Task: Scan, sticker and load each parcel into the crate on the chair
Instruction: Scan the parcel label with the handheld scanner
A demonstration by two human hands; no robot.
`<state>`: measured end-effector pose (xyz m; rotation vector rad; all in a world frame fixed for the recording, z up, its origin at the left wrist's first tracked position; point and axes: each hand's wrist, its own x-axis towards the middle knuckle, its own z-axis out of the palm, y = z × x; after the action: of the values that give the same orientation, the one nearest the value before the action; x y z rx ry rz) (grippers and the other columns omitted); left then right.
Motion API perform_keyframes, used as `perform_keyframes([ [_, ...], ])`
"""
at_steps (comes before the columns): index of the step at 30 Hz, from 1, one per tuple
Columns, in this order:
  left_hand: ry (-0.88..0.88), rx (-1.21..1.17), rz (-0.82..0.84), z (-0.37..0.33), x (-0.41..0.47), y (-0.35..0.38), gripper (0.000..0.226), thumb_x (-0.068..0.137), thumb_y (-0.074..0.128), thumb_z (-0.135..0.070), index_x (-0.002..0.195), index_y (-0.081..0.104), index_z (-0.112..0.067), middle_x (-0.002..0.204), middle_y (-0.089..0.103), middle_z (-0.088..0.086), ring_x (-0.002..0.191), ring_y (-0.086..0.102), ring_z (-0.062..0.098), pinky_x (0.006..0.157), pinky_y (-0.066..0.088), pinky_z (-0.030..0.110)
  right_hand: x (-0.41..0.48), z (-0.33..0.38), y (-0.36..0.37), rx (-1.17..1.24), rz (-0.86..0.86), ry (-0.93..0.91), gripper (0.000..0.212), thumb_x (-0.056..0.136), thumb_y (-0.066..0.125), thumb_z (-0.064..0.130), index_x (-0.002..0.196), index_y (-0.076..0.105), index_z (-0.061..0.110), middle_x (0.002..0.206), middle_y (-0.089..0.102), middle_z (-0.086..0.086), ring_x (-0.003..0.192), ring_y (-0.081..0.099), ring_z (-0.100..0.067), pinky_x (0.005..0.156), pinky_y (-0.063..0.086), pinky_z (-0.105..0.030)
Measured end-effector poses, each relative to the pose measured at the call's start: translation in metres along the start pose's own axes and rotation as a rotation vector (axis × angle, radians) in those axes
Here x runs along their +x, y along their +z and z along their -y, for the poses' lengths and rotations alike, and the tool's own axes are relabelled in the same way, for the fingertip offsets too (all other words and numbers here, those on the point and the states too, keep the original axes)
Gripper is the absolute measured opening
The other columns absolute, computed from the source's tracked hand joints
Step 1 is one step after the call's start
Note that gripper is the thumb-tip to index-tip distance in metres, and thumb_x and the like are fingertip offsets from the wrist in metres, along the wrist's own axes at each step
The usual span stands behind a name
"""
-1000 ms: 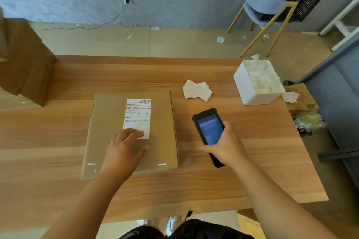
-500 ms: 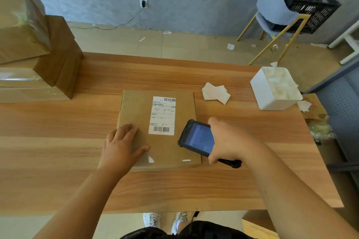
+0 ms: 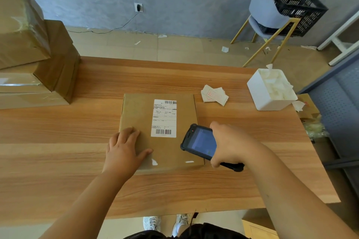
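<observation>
Two stacked boxes point(image 3: 29, 54) sit at the counter's point(image 3: 58, 161) left end. The left hand point(image 3: 124, 151) lies flat, fingers straight, on the parcel point(image 3: 136, 110) mid-counter. The right hand point(image 3: 231, 145) grips a scanner point(image 3: 198, 141) over the parcel's right edge. Far right, the crate point(image 3: 299, 6) rests on the chair point(image 3: 262, 9).

Bare forearms point(image 3: 81, 205), white sneakers point(image 3: 152, 223), dark clothing point(image 3: 204, 232) below.
</observation>
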<state>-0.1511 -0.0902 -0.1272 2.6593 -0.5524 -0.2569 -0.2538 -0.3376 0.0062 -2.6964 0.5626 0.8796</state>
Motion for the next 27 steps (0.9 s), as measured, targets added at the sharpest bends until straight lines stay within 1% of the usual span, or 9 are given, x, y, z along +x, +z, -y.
perform_keyframes([
  [3,-0.032,0.004,0.017,-0.006,0.002,-0.002,0.066,0.075,0.066,-0.054,0.130,0.050,-0.022,0.139,0.038,-0.003,0.126,0.027,0.029,0.104,0.028,0.046,0.002,-0.012,0.009,0.176,-0.080,0.067,0.060,0.054,0.081,0.033,0.098,0.042,0.021,0.092,0.050,0.003,0.077,0.056,-0.017,0.061,0.050,-0.034],
  [5,-0.038,-0.007,0.024,-0.014,0.005,-0.002,0.060,0.075,0.067,-0.051,0.125,0.052,-0.023,0.134,0.038,-0.002,0.124,0.026,0.027,0.103,0.028,0.045,0.004,-0.023,0.020,0.278,-0.147,0.127,0.064,0.052,0.082,0.038,0.100,0.044,0.021,0.102,0.043,0.005,0.086,0.052,-0.017,0.069,0.052,-0.035],
  [8,0.024,-0.018,0.046,-0.029,0.012,-0.001,0.054,0.076,0.068,-0.047,0.123,0.055,-0.025,0.133,0.039,-0.002,0.125,0.029,0.025,0.106,0.025,0.040,0.010,-0.042,0.041,0.381,-0.274,0.282,0.069,0.052,0.083,0.041,0.105,0.044,0.020,0.109,0.035,0.002,0.101,0.044,-0.020,0.077,0.050,-0.038],
  [11,0.109,-0.035,0.076,-0.047,0.018,0.003,0.053,0.078,0.067,-0.043,0.126,0.055,-0.023,0.137,0.039,-0.001,0.128,0.029,0.025,0.105,0.027,0.040,0.017,-0.066,0.063,0.440,-0.330,0.466,0.067,0.055,0.081,0.043,0.104,0.044,0.016,0.112,0.036,-0.003,0.107,0.038,-0.025,0.077,0.044,-0.037],
  [16,0.256,-0.037,0.124,-0.080,0.033,0.014,0.052,0.082,0.064,-0.042,0.128,0.054,-0.023,0.143,0.038,-0.002,0.133,0.028,0.022,0.106,0.028,0.041,0.031,-0.104,0.097,0.533,-0.255,0.653,0.065,0.059,0.079,0.042,0.108,0.044,0.017,0.117,0.038,-0.007,0.109,0.038,-0.026,0.069,0.039,-0.034],
  [18,0.298,-0.027,0.145,-0.092,0.041,0.020,0.055,0.083,0.063,-0.041,0.133,0.050,-0.021,0.145,0.037,-0.001,0.135,0.027,0.022,0.109,0.026,0.040,0.038,-0.116,0.105,0.550,-0.236,0.676,0.065,0.058,0.080,0.042,0.107,0.044,0.019,0.118,0.038,-0.007,0.110,0.039,-0.026,0.067,0.037,-0.033],
  [21,0.317,-0.030,0.185,-0.107,0.049,0.027,0.056,0.083,0.065,-0.036,0.134,0.049,-0.020,0.143,0.039,-0.001,0.134,0.030,0.024,0.111,0.026,0.040,0.050,-0.130,0.112,0.577,-0.219,0.677,0.070,0.060,0.082,0.043,0.115,0.047,0.016,0.121,0.038,-0.008,0.100,0.039,-0.023,0.065,0.039,-0.032],
  [24,0.301,0.021,0.149,-0.115,0.051,0.033,0.052,0.080,0.067,-0.037,0.128,0.054,-0.022,0.137,0.044,0.000,0.127,0.034,0.030,0.104,0.029,0.045,0.067,-0.137,0.115,0.564,-0.237,0.649,0.078,0.063,0.082,0.045,0.123,0.044,0.013,0.124,0.037,-0.008,0.108,0.041,-0.025,0.076,0.045,-0.035],
  [27,0.257,0.058,0.119,-0.119,0.053,0.037,0.050,0.078,0.067,-0.044,0.124,0.056,-0.025,0.132,0.044,-0.003,0.119,0.035,0.030,0.101,0.028,0.046,0.081,-0.141,0.114,0.498,-0.262,0.624,0.085,0.062,0.080,0.054,0.126,0.042,0.013,0.123,0.039,-0.007,0.111,0.040,-0.024,0.076,0.042,-0.032],
])
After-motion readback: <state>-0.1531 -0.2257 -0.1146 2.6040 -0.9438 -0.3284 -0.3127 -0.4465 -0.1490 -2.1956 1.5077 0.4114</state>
